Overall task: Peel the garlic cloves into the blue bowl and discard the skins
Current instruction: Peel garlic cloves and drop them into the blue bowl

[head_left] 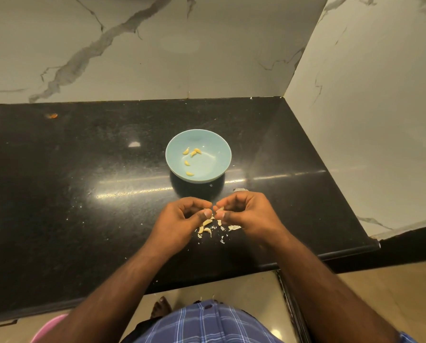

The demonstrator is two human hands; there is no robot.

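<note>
Nearest, left hand (182,216) and right hand (246,214), each grip pinching one garlic clove (220,209) between fingertips. Underneath, skins (234,227) on the black surface (83,181). At 12 o'clock, blue bowl (216,144) with five peeled cloves (189,173).

Grey-veined marble walls (157,45) meet at a corner; glossy black counter (58,181) reflects light; beige floor (392,293), perhaps tiled.

The blue bowl (198,155) is occupying the countertop (83,181) centre, with skins (215,227) lying toward the front edge. Marble walls (368,107) are bounding the back and right edges; open surface is extending toward the left edge.
</note>
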